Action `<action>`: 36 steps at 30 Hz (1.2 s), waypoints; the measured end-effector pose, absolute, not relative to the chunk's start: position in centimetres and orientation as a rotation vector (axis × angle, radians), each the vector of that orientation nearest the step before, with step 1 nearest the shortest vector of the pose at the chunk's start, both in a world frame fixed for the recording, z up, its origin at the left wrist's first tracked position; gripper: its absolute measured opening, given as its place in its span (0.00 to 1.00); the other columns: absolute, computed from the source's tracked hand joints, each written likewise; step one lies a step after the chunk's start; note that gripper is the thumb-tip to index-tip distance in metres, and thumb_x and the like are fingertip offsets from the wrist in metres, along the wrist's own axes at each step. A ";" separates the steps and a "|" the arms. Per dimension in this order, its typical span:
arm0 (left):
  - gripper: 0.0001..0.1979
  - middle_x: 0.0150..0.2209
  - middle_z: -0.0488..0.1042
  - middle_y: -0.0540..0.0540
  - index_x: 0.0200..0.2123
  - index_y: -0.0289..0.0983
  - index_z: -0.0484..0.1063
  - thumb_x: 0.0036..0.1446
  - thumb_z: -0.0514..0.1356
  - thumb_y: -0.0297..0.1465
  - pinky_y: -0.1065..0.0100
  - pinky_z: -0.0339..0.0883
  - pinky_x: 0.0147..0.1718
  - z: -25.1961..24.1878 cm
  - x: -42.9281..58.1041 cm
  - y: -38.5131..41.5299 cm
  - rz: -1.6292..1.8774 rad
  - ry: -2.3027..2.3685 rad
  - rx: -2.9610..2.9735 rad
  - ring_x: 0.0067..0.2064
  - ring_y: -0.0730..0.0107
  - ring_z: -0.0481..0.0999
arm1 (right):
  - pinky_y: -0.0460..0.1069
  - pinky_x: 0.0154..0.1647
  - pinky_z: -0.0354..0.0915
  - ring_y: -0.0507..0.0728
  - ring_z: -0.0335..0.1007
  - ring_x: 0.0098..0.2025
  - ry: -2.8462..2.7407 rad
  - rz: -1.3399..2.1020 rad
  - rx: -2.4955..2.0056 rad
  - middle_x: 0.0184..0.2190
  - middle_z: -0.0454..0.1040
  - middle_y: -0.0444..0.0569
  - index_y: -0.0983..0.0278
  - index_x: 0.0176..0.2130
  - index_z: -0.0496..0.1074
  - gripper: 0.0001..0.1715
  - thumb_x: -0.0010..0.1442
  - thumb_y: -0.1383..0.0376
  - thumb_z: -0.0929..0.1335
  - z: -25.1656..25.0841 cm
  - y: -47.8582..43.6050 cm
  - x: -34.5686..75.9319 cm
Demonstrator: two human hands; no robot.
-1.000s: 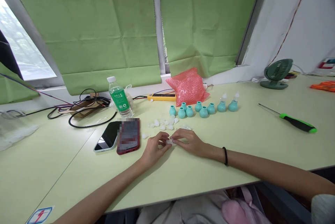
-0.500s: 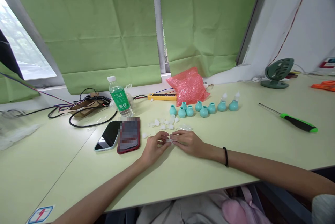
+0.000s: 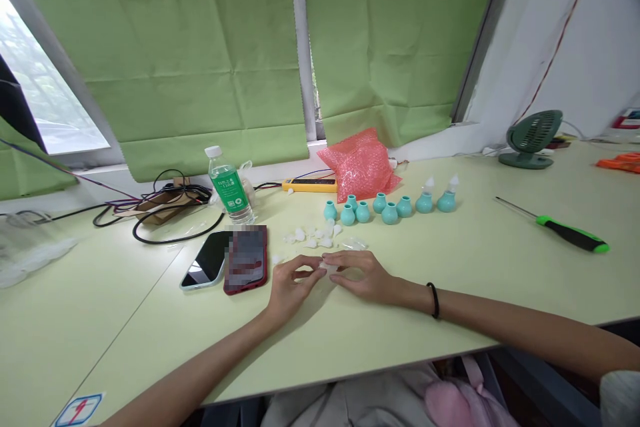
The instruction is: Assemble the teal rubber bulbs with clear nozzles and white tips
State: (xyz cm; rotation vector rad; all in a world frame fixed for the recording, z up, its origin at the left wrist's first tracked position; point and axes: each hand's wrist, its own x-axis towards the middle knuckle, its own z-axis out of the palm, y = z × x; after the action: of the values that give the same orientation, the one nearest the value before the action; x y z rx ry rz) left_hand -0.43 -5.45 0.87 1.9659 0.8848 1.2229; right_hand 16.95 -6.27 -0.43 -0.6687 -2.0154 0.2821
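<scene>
A small translucent white piece (image 3: 329, 268) is pinched between the fingertips of my left hand (image 3: 295, 284) and my right hand (image 3: 364, 277), low over the table. Just beyond my hands lie several loose white pieces (image 3: 326, 242) and a clear plastic piece (image 3: 354, 244). Behind these stand several turquoise bulbs (image 3: 389, 213) with open necks. Two more turquoise bulbs at the right end of the group, one of them the far right bulb (image 3: 446, 201), have pointed translucent tips on top.
Two phones, one dark red (image 3: 246, 260) and one pale-edged (image 3: 206, 260), lie left of my hands. Behind them stand a water bottle (image 3: 231, 187) and cables (image 3: 170, 214). Pink bubble wrap (image 3: 361, 166) is at the back; a screwdriver (image 3: 570, 234) and green fan (image 3: 531, 140) are at right.
My fingers have shifted slightly around the small white piece, and more of it shows between them. My left hand has moved a little to the left and down.
</scene>
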 end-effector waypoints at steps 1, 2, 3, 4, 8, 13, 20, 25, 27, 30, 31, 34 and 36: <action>0.05 0.33 0.73 0.46 0.27 0.35 0.68 0.47 0.58 0.31 0.67 0.71 0.32 1.0 -0.4 -5.5 1.244 0.868 1.956 0.36 0.68 0.71 | 0.48 0.34 0.70 0.54 0.67 0.41 -1.975 0.332 -0.678 0.40 0.70 0.51 0.63 0.43 0.65 0.17 0.51 0.68 0.64 -0.3 -6.4 16.9; 0.05 0.34 0.72 0.46 0.27 0.35 0.67 0.47 0.57 0.31 0.66 0.71 0.34 1.1 -0.3 -5.6 1.263 0.851 1.946 0.38 0.67 0.71 | 0.47 0.32 0.70 0.53 0.67 0.40 -1.937 0.365 -0.686 0.40 0.70 0.50 0.63 0.43 0.66 0.17 0.51 0.68 0.64 -0.1 -6.5 16.8; 0.05 0.35 0.72 0.45 0.27 0.35 0.67 0.47 0.57 0.31 0.65 0.70 0.35 1.3 -0.3 -5.7 1.278 0.831 1.938 0.39 0.66 0.71 | 0.46 0.31 0.71 0.53 0.67 0.39 -1.906 0.374 -0.688 0.39 0.70 0.50 0.63 0.43 0.66 0.16 0.51 0.68 0.64 0.1 -6.6 16.8; 0.05 0.36 0.72 0.45 0.27 0.35 0.66 0.47 0.57 0.31 0.64 0.70 0.36 1.5 -0.2 -5.9 1.284 0.811 1.933 0.40 0.66 0.70 | 0.46 0.31 0.70 0.53 0.67 0.39 -1.885 0.361 -0.680 0.38 0.70 0.50 0.63 0.42 0.66 0.15 0.51 0.68 0.64 0.3 -6.7 16.7; 0.11 0.37 0.70 0.44 0.35 0.35 0.66 0.46 0.59 0.31 0.65 0.69 0.37 2.1 0.0 -6.3 1.193 0.794 1.938 0.40 0.67 0.69 | 0.45 0.30 0.69 0.51 0.67 0.35 -1.890 0.275 -0.656 0.35 0.71 0.49 0.63 0.40 0.65 0.14 0.50 0.69 0.65 0.6 -6.9 16.8; 0.16 0.36 0.71 0.44 0.38 0.34 0.67 0.43 0.60 0.33 0.67 0.69 0.32 2.1 0.0 -5.9 1.030 0.833 1.872 0.36 0.67 0.70 | 0.46 0.33 0.68 0.50 0.67 0.34 -1.962 0.137 -0.592 0.34 0.71 0.48 0.62 0.41 0.63 0.15 0.50 0.70 0.65 0.4 -6.9 16.9; 0.15 0.28 0.72 0.44 0.29 0.30 0.70 0.35 0.65 0.32 0.68 0.68 0.28 1.9 -0.2 -5.1 0.956 0.781 1.608 0.32 0.66 0.71 | 0.47 0.36 0.67 0.52 0.68 0.36 -1.980 0.058 -0.553 0.34 0.71 0.48 0.62 0.40 0.62 0.15 0.50 0.71 0.65 -0.1 -6.7 17.1; 0.16 0.25 0.71 0.46 0.28 0.30 0.69 0.35 0.65 0.34 0.70 0.67 0.22 2.2 -0.1 -5.4 0.947 0.783 1.633 0.24 0.72 0.69 | 0.46 0.35 0.67 0.51 0.68 0.36 -2.004 0.051 -0.535 0.35 0.72 0.48 0.61 0.40 0.62 0.14 0.51 0.70 0.65 0.0 -6.8 17.0; 0.15 0.22 0.69 0.48 0.26 0.31 0.67 0.36 0.64 0.35 0.71 0.66 0.19 2.0 -0.1 -5.6 0.970 0.789 1.640 0.21 0.74 0.68 | 0.46 0.34 0.67 0.51 0.68 0.36 -1.986 0.058 -0.534 0.35 0.71 0.48 0.62 0.40 0.63 0.14 0.51 0.70 0.65 0.2 -6.9 17.0; 0.14 0.22 0.69 0.50 0.26 0.32 0.64 0.39 0.63 0.34 0.72 0.66 0.19 1.8 0.0 -5.6 0.950 0.748 1.642 0.20 0.76 0.68 | 0.45 0.31 0.69 0.51 0.68 0.35 -1.957 0.097 -0.557 0.34 0.71 0.49 0.62 0.40 0.63 0.14 0.51 0.69 0.65 0.5 -7.1 16.9; 0.13 0.23 0.70 0.49 0.27 0.32 0.63 0.39 0.63 0.34 0.71 0.67 0.22 1.7 -0.1 -5.6 0.931 0.721 1.638 0.23 0.74 0.69 | 0.45 0.30 0.69 0.51 0.68 0.35 -1.961 0.118 -0.570 0.34 0.71 0.49 0.63 0.40 0.63 0.14 0.51 0.68 0.65 0.5 -7.1 16.9; 0.13 0.29 0.71 0.45 0.27 0.32 0.63 0.39 0.63 0.32 0.68 0.67 0.30 1.9 -0.2 -5.3 0.864 0.658 1.597 0.31 0.70 0.71 | 0.45 0.29 0.68 0.51 0.68 0.33 -1.989 0.155 -0.590 0.32 0.71 0.48 0.63 0.39 0.64 0.13 0.51 0.69 0.64 0.5 -7.2 16.9; 0.14 0.29 0.71 0.45 0.26 0.32 0.62 0.38 0.64 0.32 0.67 0.67 0.30 2.2 -0.2 -5.1 0.820 0.650 1.549 0.31 0.69 0.71 | 0.45 0.28 0.68 0.50 0.67 0.31 -2.002 0.137 -0.586 0.31 0.71 0.47 0.63 0.39 0.64 0.13 0.50 0.69 0.65 0.5 -7.2 16.9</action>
State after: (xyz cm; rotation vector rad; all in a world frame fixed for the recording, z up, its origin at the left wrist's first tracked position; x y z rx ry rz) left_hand -0.23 -5.14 2.17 1.5489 0.6495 0.8196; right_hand 16.93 -7.20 0.54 -0.5859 -2.0021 0.1366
